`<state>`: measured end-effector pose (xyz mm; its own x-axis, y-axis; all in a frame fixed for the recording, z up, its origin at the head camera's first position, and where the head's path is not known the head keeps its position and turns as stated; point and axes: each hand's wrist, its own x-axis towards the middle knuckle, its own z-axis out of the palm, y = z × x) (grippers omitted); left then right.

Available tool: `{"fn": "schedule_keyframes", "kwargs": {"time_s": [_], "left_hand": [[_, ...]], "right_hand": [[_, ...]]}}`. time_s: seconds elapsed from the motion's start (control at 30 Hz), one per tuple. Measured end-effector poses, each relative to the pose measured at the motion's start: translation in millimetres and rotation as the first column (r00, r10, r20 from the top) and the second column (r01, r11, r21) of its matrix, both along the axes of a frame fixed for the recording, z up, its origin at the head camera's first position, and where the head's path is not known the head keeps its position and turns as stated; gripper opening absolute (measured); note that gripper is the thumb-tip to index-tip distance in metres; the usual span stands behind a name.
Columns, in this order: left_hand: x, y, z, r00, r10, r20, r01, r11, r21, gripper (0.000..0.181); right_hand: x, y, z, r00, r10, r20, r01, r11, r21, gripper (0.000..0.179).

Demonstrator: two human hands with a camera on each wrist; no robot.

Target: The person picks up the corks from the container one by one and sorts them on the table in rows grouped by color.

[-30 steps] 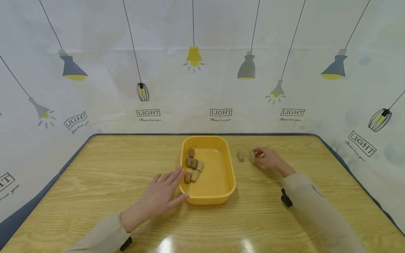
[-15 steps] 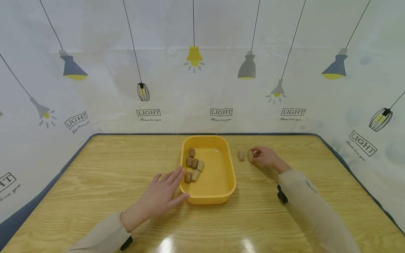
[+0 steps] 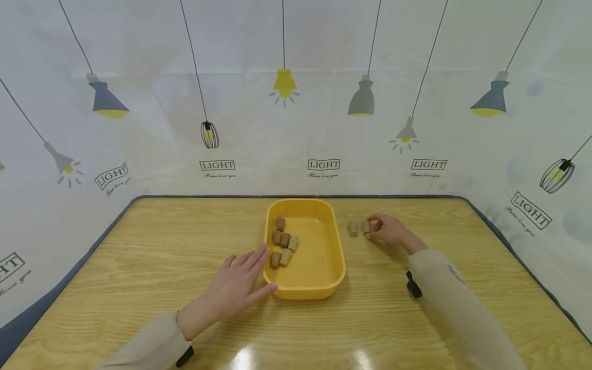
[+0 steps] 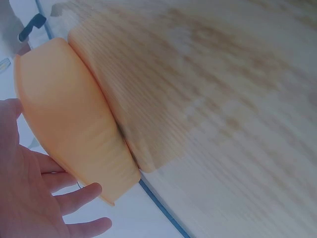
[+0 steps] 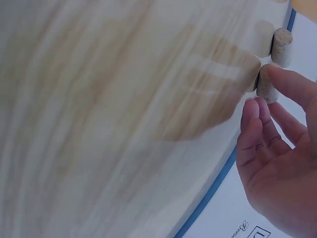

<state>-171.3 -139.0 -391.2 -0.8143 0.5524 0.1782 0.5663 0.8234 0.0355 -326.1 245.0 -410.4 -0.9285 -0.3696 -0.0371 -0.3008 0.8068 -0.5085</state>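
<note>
My right hand (image 3: 389,229) pinches a light cork (image 5: 267,88) between thumb and finger on the table, right of the tray. Just left of it, a second light cork (image 3: 353,228) stands apart from the hand. My left hand (image 3: 233,288) lies with fingers extended against the left rim of a yellow tray (image 3: 339,257); the left wrist view shows the fingers spread along the tray's outer side. Inside the tray, along its left side, sit several dark brown corks (image 3: 285,239) and two light corks (image 3: 285,257).
The wooden table (image 3: 185,231) has a dark blue edge and meets a white wall covering (image 3: 250,118) printed with lamps at the back. Black wrist straps (image 3: 413,285) show under the sleeves.
Over the first half second my right hand slid the pinched cork slightly left, closer to the second cork; since then it has barely moved. The left hand and tray stay put.
</note>
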Motion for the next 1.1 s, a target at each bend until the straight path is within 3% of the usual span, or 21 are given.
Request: {"fn": "schedule_keyframes", "kwargs": {"time_s": [0.47,0.73,1.1], "left_hand": [[-0.1,0.4,-0.3,1.0,0.002,-0.012,-0.002,1.0,-0.001,0.075],[-0.7,0.5,-0.9,1.0,0.002,-0.005,-0.002,1.0,0.002,0.075],[-1.0,-0.2,-2.2,1.0,-0.007,-0.018,0.007,1.0,0.007,0.075]], "right_hand": [[13.6,-2.7,34.3,0.993,0.064,-0.098,-0.067,0.998,-0.023,0.042],[20.7,-38.4,65.0,0.988,0.104,-0.118,-0.114,0.991,-0.076,0.04],[18.1,-96.0,89.2,0.987,0.13,-0.091,-0.143,0.979,-0.146,0.038]]}}
